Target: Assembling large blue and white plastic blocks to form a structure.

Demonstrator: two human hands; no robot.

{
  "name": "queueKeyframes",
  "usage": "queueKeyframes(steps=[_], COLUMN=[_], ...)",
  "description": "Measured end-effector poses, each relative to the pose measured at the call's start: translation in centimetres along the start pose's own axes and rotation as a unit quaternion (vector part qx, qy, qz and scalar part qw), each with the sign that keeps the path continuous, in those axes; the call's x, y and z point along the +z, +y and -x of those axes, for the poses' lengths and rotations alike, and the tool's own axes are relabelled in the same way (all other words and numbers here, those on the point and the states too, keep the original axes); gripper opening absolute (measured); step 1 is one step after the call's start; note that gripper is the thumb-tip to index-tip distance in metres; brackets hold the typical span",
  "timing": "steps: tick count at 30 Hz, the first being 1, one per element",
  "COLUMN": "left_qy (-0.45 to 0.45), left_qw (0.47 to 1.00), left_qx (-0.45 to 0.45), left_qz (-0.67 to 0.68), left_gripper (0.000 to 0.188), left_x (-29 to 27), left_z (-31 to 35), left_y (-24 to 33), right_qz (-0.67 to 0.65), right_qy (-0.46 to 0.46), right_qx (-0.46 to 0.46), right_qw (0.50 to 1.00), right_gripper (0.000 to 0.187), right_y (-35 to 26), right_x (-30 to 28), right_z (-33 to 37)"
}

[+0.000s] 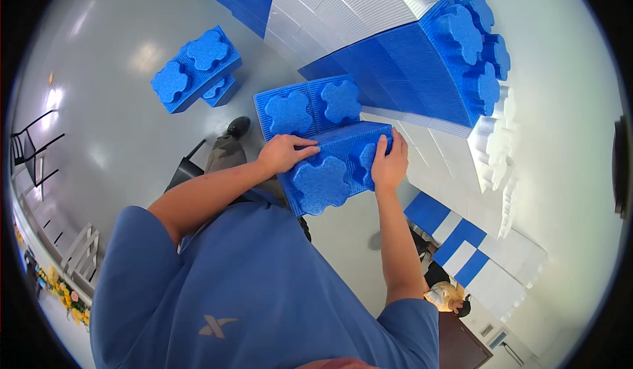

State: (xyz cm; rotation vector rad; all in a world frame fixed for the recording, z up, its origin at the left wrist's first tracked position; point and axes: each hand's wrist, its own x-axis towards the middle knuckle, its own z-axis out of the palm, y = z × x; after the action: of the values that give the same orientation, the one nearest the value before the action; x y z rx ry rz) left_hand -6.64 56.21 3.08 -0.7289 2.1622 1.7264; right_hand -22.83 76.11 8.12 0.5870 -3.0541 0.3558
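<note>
A large blue foam building block (337,151) with rounded cross-shaped studs is in front of my body. My left hand (285,153) presses on its upper left edge with fingers bent. My right hand (390,162) grips its right end, thumb on the studded face and fingers over the edge. Right behind it, partly covered, is another blue studded block (306,92); whether the two are joined I cannot tell. The undersides of both are hidden.
A tall wall of stacked blue and white blocks (389,65) rises at the right. Two more blue blocks (191,72) sit on the grey floor (125,125) at the left. Blue and white stacks (461,244) and another person (448,296) are at lower right; chairs (30,151) line the far left.
</note>
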Motion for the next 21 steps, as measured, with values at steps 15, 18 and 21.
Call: queueKeyframes(steps=[15,18,21], left_qy=[0.12,0.072,0.082], left_qw=[0.888,0.89,0.909], left_qx=[0.365,0.346,0.302], left_qz=[-0.253,-0.288,-0.277], left_gripper=[0.041,0.041,0.037], left_x=[3.6,4.6,4.0], left_z=[3.3,2.4,3.2], left_y=[6.3,6.4,5.5], right_qz=[-0.102,-0.107,-0.07], right_qy=[0.063,0.054,0.042], right_qx=[-0.031,-0.005,-0.009], right_qw=[0.992,0.993,0.997], right_gripper=[0.033,0.03,0.033], right_y=[1.0,1.8,0.6], right_x=[0.2,0.8,0.8], right_z=[0.8,0.6,0.9])
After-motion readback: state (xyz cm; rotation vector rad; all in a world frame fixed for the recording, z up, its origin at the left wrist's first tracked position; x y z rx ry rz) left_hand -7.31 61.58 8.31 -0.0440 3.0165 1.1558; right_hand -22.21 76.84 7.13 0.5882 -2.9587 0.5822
